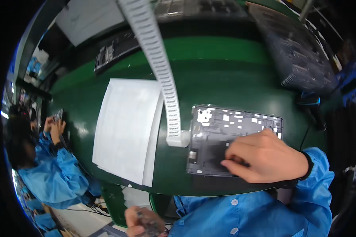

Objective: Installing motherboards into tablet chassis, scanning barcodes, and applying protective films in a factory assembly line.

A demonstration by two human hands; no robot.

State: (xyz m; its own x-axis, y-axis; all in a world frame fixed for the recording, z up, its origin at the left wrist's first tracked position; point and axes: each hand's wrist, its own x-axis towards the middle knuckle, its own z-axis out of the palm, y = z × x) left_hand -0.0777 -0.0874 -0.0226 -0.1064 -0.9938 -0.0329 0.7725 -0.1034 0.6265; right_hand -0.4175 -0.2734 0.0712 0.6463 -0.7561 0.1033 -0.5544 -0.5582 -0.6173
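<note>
Toward the right of the smooth dark green desk (pixel 221 81), a thin rectangular panel (pixel 209 156) lies flat, its dark matte face edged by a slim raised rim and dotted with small white and silvery patches, mostly along the far side. Over its nearer right part, the right hand (pixel 265 156) is bent with the fingers curled and the thumb tip near the index finger; I cannot tell whether that grip is together or pinching anything. A black band (pixel 309 166) rings the wrist, below a creased, slightly shiny blue sleeve (pixel 318 175). Below the near edge, the blurred left hand (pixel 133 217) has its grip closed around a lumpy grey object (pixel 149 224), too smeared to identify. Just left of the panel, a long white strip (pixel 156 55) with rows of dark print runs down and ends in a bent-over fold. Beside it rest flat white sheets (pixel 124 130), their edges slightly offset. At the far right, a large dark tray (pixel 300 55) has a glossy, uneven surface.
</note>
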